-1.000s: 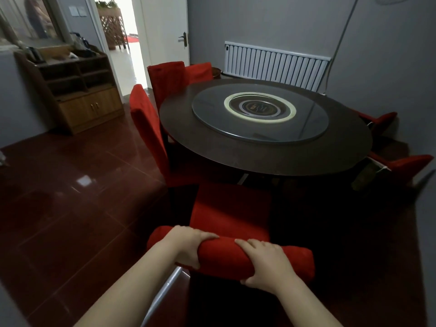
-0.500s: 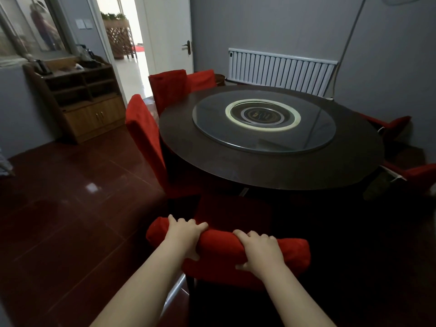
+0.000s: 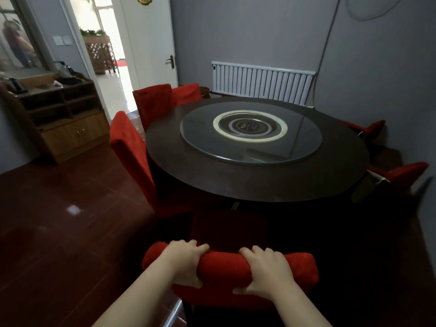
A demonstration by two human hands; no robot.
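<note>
head view: only one camera, everything below is from it
red chair (image 3: pixel 224 267): bottom centre of the frame, its top rail facing the camera, seat dark and pointing at the round table (image 3: pixel 236 182) – the front of the seat sits near the table edge; I can't tell whether it reaches under
left hand (image 3: pixel 182 263): on the left half of the top rail, fingers curled over the far side, thumb on the near face – gripping the padded rail
right hand (image 3: pixel 265 272): on the right half of the same rail, fingers wrapped over the top, thumb low on the near side, also gripping
spacing: the hands are apart, a bare stretch of red fabric between them
table: dark, fills the centre of the frame, glass turntable (image 3: pixel 304 147) on top with a pale ring in the middle
other chairs: side chair (image 3: pixel 128 147) left of centre, just beside the table edge; two more at the far side; two at the right edge, partly hidden
radiator (image 3: pixel 262 82): white, on the grey wall behind the table, upper centre
cabinet (image 3: pixel 70 131): wooden, open shelves, left edge of the frame
door (image 3: pixel 151 43): white, open, upper left, bright room beyond
floor (image 3: pixel 59 220): glossy dark red tiles, lower left
</note>
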